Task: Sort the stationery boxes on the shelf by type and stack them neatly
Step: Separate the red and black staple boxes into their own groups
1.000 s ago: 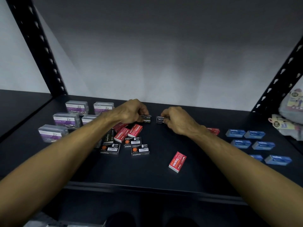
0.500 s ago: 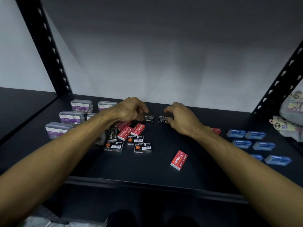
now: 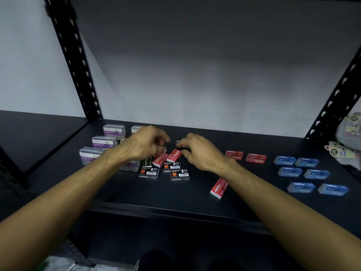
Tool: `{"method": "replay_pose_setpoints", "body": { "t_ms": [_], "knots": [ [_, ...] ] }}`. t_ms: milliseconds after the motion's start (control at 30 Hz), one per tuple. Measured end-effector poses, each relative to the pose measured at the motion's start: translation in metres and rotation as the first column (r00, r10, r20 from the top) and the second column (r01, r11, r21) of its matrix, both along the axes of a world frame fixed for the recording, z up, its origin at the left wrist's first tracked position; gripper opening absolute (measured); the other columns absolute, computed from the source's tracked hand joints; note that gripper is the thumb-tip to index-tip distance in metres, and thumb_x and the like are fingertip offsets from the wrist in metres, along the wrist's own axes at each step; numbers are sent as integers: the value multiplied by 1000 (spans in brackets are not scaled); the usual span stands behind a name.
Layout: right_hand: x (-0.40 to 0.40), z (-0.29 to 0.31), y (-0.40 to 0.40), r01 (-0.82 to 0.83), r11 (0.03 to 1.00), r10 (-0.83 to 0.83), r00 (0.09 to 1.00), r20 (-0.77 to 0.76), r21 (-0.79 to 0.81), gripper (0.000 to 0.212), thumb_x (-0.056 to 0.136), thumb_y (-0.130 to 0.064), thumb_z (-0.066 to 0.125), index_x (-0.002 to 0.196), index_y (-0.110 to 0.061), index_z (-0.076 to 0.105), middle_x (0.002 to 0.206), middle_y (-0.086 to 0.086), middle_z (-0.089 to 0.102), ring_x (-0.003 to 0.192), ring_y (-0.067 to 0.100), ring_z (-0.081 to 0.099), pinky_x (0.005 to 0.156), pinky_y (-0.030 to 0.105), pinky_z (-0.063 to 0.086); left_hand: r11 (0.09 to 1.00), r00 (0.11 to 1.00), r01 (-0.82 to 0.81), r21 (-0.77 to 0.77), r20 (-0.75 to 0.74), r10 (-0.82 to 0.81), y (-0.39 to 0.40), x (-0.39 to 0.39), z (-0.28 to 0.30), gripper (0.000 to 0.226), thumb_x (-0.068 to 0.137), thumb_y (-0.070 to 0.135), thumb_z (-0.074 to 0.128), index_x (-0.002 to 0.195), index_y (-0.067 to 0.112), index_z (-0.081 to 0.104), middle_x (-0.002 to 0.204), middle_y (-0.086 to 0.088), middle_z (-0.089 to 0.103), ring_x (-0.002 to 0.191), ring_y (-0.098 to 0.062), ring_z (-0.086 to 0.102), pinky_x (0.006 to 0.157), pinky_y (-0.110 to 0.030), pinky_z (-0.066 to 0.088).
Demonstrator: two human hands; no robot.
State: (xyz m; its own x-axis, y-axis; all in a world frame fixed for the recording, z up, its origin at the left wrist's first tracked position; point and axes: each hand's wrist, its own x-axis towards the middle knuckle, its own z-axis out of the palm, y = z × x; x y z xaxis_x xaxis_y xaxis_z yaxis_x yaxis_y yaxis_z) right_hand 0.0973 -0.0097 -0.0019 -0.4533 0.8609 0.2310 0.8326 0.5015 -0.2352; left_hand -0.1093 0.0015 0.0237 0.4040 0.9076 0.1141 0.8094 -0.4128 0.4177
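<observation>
The shelf (image 3: 195, 194) is matt black, its perforated uprights (image 3: 72, 61) black too, the wall behind pale grey. Toward its left edge stand clear paper-clip boxes (image 3: 103, 141) with purple labels. Mid-shelf lie red staple boxes (image 3: 174, 155) with white lettering and black staple boxes (image 3: 179, 174) bearing orange dots and white barcodes. Toward the right edge, blue boxes (image 3: 300, 187).

Two bare forearms reach in from the bottom corners, no sleeves showing. The left hand (image 3: 145, 144) and right hand (image 3: 201, 151) wear no gloves, rings or watch. Tendons and veins stand out on both.
</observation>
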Motion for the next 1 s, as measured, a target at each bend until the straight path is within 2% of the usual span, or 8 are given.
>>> {"method": "replay_pose_setpoints", "body": {
  "t_ms": [133,233,333,400,567,800,900,1000],
  "knots": [
    [-12,-7,4,-58,996,60,997,43,-64,36,98,-14,51,133,-20,58,119,2,56,114,18,53,97,29,44,1000,997,12,8,-75,-12,-6,-6,-9,32,82,25,77,112,18,69,100,5,71,90,-11,65,84,-30,55],
    [-18,-12,7,-93,992,100,992,71,-89,42,94,-3,49,129,-21,61,118,1,58,111,20,55,97,36,47,1000,991,27,16,-132,-25,-6,-7,-15,29,80,25,77,108,22,70,86,8,68,80,-10,64,74,-30,53],
    [-20,-18,13,-120,987,129,988,86,-106,44,89,4,50,123,-19,65,123,0,59,117,18,54,103,37,44,999,983,43,26,-181,-38,-6,-5,-19,27,81,27,77,107,23,69,78,12,62,71,-5,58,62,-19,43],
    [-19,-20,16,-130,985,141,986,91,-117,45,88,5,50,122,-19,66,126,-1,59,120,17,53,106,35,42,998,977,51,38,-207,-42,-5,-4,-22,27,82,28,76,107,24,69,79,14,62,72,-5,57,62,-16,40],
    [-14,-17,16,-139,982,150,986,73,-130,36,93,-3,52,123,-18,65,124,0,60,117,17,55,104,33,43,1000,970,21,16,-244,-17,-1,0,-25,28,82,31,75,109,23,69,94,7,71,84,-12,65,75,-25,50],
    [0,-15,6,-87,986,101,990,98,-140,39,96,-9,52,134,-17,57,136,1,53,129,19,47,107,28,36,999,972,-40,-22,-232,34,-1,6,-24,34,81,34,76,110,17,70,103,1,71,95,-16,66,86,-32,54],
    [8,-12,-1,-57,986,77,989,126,-156,39,96,-13,54,135,-19,57,137,0,51,128,18,47,105,28,37,998,984,-27,-57,-176,16,-1,7,-26,37,80,32,78,114,21,68,103,3,70,92,-12,65,79,-25,51],
    [20,-7,-7,-18,985,44,987,153,-170,37,95,-20,58,133,-20,58,133,-1,53,124,18,50,104,30,41,997,986,11,-83,-164,-25,-1,11,-26,45,80,27,79,123,24,64,97,10,64,74,-1,56,64,-14,40]
  ]
}}
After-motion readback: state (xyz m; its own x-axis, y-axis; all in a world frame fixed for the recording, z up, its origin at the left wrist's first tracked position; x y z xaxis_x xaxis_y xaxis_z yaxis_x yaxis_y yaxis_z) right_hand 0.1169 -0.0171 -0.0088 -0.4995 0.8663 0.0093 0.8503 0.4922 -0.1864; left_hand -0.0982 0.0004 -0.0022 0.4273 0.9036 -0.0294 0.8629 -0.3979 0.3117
